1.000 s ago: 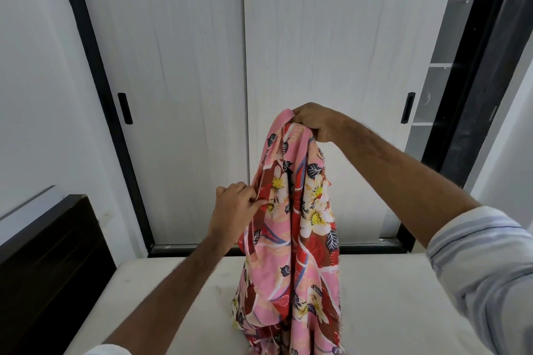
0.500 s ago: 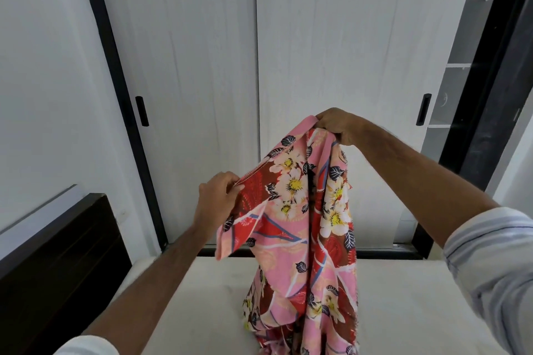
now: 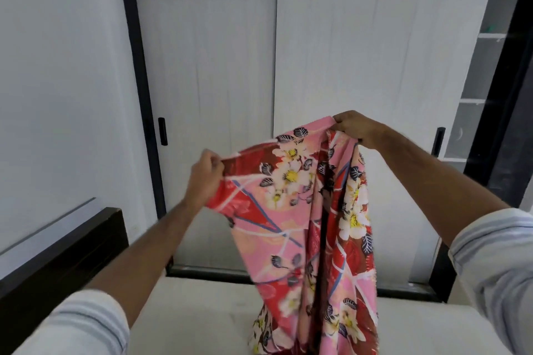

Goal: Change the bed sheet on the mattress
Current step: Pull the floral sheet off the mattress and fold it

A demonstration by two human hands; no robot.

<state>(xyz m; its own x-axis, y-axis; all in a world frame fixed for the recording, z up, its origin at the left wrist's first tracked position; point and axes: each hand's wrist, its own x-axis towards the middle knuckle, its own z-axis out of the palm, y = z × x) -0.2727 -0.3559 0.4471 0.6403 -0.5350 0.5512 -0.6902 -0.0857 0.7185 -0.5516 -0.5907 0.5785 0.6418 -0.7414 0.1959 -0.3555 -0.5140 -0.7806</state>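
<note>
**Item: floral bed sheet, held aloft over bare mattress**

Bed sheet [image 3: 291, 210]: pink and red, white flowers, dark leaves. Held up in front of the person; lower folds trail down onto the mattress [image 3: 202, 311], which shows pale and uncovered.

Left hand [image 3: 203, 178]: fingers curled, pinching the sheet's top edge at its left end.

Right hand [image 3: 353, 126]: higher, fingers clenched round a gathered bunch of the same edge.

Handling: thin, soft, light cloth, judging by the drape; no stiffness, creases freely, likely to sag wherever unsupported. Best taken along the hemmed edge and worked out toward a corner; whether either hand has a true corner is hard to tell, the folds being blurred.

Surroundings: sliding wardrobe doors [image 3: 331, 66] behind; dark headboard [image 3: 57, 253] at left.
</note>
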